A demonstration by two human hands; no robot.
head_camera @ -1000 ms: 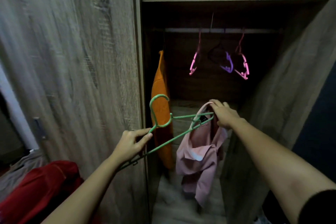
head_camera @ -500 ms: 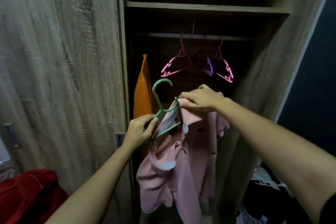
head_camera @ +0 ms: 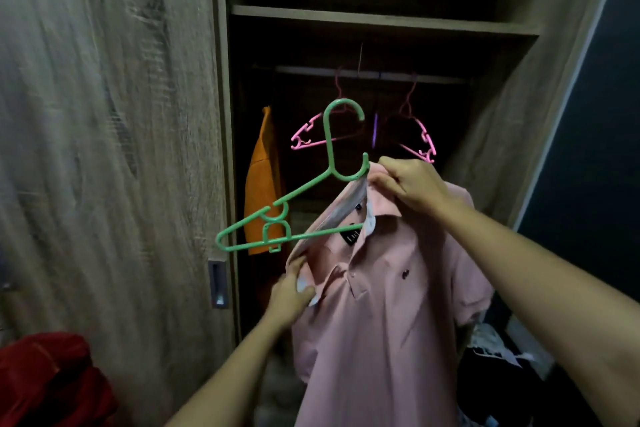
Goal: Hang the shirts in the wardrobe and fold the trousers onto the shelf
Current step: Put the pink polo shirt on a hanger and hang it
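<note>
Wardrobe [head_camera: 502, 114] open, centre of frame. Pink shirt [head_camera: 388, 305] hangs mid-frame, lower right. Step: threading the green hanger [head_camera: 328, 149] through the collar. One arm is inside and the other juts out left.

My right hand [head_camera: 408, 184] pinches the collar by the hook. My left hand [head_camera: 291, 295] grips the collar lower down.

Next, probably: pull the shoulder over the free arm, then hook onto the rail [head_camera: 374, 74].

Hidden: the inserted arm. I cannot make out any trousers.

On metal rail [head_camera: 381, 74]: we see two pink plastic hangers [head_camera: 308, 137]; orange garment [head_camera: 261, 191] left of them.
In front: green plastic hanger [head_camera: 328, 142], half inside pink polo shirt [head_camera: 381, 305].
</note>
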